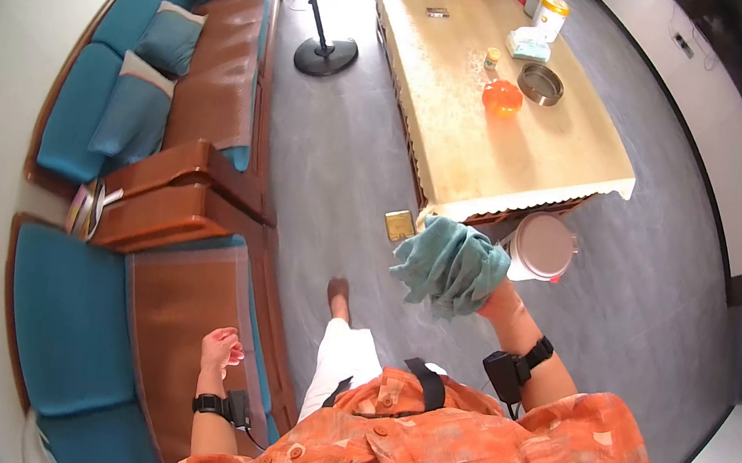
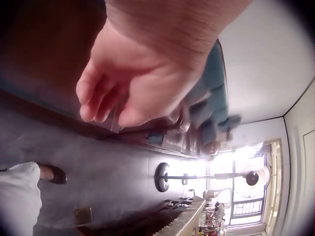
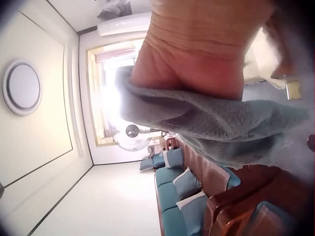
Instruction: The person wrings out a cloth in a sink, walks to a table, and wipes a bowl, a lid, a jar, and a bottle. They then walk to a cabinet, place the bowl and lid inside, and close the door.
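Observation:
A crumpled grey-green cloth (image 1: 451,267) is in my right hand (image 1: 498,302), past the near end of the table. In the right wrist view the cloth (image 3: 197,115) wraps over that hand and hides its fingers. Loosely curled, my left hand (image 1: 222,347) hangs at my side over the seat of the nearer sofa, holding nothing. The left wrist view shows the same hand (image 2: 142,78) with bent fingers and nothing between them.
The cloth-covered table (image 1: 465,139) carries an orange bowl (image 1: 502,98), a round metal ashtray (image 1: 540,84) and tissues (image 1: 528,44). By its near end stands a lidded bin (image 1: 543,247). A fan base (image 1: 326,56) and a brown sofa arm (image 1: 169,208) lie left.

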Tool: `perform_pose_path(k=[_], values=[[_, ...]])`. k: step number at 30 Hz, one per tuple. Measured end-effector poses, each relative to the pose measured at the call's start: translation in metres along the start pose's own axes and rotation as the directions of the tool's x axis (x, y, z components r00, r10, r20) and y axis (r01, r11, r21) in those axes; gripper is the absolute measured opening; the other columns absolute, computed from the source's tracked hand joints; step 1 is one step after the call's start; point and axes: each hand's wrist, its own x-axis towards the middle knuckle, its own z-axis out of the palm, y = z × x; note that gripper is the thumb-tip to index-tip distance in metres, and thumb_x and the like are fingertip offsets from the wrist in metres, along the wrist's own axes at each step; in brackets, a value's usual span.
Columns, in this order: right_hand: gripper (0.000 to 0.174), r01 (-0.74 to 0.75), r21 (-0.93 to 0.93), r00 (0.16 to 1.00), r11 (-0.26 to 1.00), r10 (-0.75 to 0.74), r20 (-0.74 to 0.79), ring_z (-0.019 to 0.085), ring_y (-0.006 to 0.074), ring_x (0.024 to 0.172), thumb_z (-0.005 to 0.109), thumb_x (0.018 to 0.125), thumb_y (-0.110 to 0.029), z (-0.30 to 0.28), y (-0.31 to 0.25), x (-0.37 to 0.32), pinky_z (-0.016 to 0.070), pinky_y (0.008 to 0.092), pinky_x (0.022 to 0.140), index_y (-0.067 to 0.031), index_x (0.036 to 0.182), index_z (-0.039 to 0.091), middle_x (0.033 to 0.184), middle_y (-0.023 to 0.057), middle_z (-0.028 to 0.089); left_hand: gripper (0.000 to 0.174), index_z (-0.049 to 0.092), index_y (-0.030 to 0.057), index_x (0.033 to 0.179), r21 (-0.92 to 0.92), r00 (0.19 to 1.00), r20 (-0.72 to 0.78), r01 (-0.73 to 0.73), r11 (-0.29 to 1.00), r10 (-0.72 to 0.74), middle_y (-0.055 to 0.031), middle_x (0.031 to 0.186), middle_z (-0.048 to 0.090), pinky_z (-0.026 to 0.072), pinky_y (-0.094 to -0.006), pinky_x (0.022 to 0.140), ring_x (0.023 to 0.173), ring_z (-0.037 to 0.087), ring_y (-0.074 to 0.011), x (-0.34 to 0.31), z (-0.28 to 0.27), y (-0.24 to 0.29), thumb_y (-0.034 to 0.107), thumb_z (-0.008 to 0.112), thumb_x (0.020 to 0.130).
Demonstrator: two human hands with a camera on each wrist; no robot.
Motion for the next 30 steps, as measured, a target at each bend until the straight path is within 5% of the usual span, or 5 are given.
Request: perform_pose_path(k=[8, 11, 15, 18, 30], values=[[0.025, 0.157, -0.068, 0.936, 0.985, -0.170, -0.308, 0.057, 0.0136, 0.078, 0.055, 0.086, -0.023, 0.010, -0.046, 0.118, 0.0492, 0.0279, 0.068, -0.0052, 0.103, 0.057, 0.091, 0.0039, 0.060, 0.023, 0.057, 0.0043, 0.101, 0.098, 0.962, 0.196, -0.210, 0.973, 0.188, -0.0028, 0.063, 0.053, 0.0359, -0.0217, 0.034, 0.045, 0.052, -0.0116, 0.185, 0.070, 0.237, 0.007, 0.051, 0.079], [0.027, 0.256, -0.007, 0.907, 0.967, -0.243, -0.345, 0.058, 0.0163, 0.086, 0.056, 0.086, -0.023, -0.011, -0.053, 0.131, 0.0497, 0.0306, 0.075, -0.0047, 0.106, 0.056, 0.097, 0.0051, 0.060, 0.026, 0.058, 0.0049, 0.102, 0.169, 0.839, 0.426, -0.442, 0.881, 0.339, -0.0030, 0.065, 0.055, 0.0395, -0.0223, 0.040, 0.051, 0.053, -0.0111, 0.241, 0.156, 0.340, 0.010, 0.054, 0.077], [0.028, 0.364, 0.082, 0.833, 0.928, -0.286, -0.473, 0.058, 0.0170, 0.087, 0.056, 0.085, -0.023, -0.027, -0.065, 0.151, 0.0496, 0.0312, 0.076, -0.0045, 0.106, 0.056, 0.099, 0.0054, 0.060, 0.035, 0.058, 0.0064, 0.108, 0.335, 0.537, 0.647, -0.838, 0.431, 0.541, -0.0031, 0.073, 0.058, 0.0452, -0.0241, 0.052, 0.062, 0.055, -0.0108, 0.267, 0.291, 0.437, 0.016, 0.060, 0.075], [0.028, 0.434, 0.173, 0.793, 0.884, -0.284, -0.538, 0.058, 0.0176, 0.089, 0.056, 0.085, -0.023, -0.050, -0.083, 0.177, 0.0496, 0.0316, 0.077, -0.0044, 0.107, 0.056, 0.100, 0.0056, 0.060, 0.048, 0.055, 0.0120, 0.115, 0.346, 0.491, 0.747, -0.863, 0.369, 0.448, -0.0096, 0.098, 0.061, 0.0479, -0.0311, 0.074, 0.084, 0.059, -0.0181, 0.257, 0.390, 0.489, 0.027, 0.066, 0.071], [0.039, 0.650, 0.244, 0.597, 0.720, -0.285, -0.750, 0.054, 0.0234, 0.103, 0.054, 0.086, -0.029, -0.087, -0.108, 0.212, 0.0441, 0.0384, 0.090, -0.0043, 0.116, 0.051, 0.114, 0.0086, 0.056, 0.086, 0.027, 0.0110, 0.136, 0.124, 0.088, 0.972, -0.979, -0.161, 0.216, -0.0190, 0.133, 0.035, 0.0365, -0.0400, 0.096, 0.118, 0.037, -0.0357, 0.199, 0.673, 0.503, 0.042, 0.068, 0.067]])
